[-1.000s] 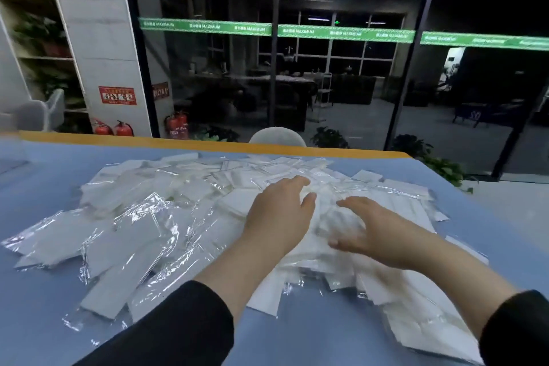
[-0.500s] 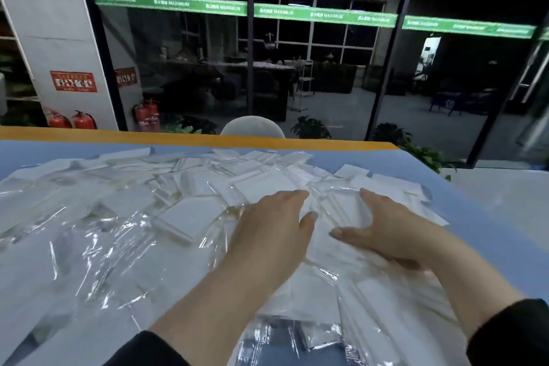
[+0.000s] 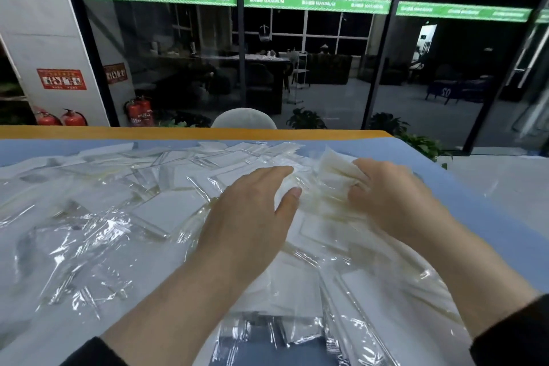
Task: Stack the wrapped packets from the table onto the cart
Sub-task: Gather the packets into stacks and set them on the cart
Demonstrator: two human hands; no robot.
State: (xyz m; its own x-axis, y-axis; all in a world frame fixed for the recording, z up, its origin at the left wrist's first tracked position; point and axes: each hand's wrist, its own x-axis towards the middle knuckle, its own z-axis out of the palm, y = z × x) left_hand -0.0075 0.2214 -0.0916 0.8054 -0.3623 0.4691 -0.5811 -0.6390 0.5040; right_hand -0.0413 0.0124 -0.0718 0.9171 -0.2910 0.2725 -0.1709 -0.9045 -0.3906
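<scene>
Many packets (image 3: 166, 211) cover the table (image 3: 445, 187); the right hand (image 3: 395, 196) grips a raised bunch (image 3: 332, 169) at the far right, while the left hand (image 3: 255, 217) lies flat and open just beside.

The left hand (image 3: 255, 217) lies flat over the heap of wrapped packets (image 3: 124, 217), hiding those beneath its palm. The right hand (image 3: 395, 193) has a grip on a packet bundle (image 3: 332, 169), whose lower part is hidden inside its fingers. The heap runs off the left and bottom edges. The blue surface (image 3: 481, 217) shows only at its borders. Both black sleeves (image 3: 517, 336) are cut off below. The packets' contents are too blurred to tell.
</scene>
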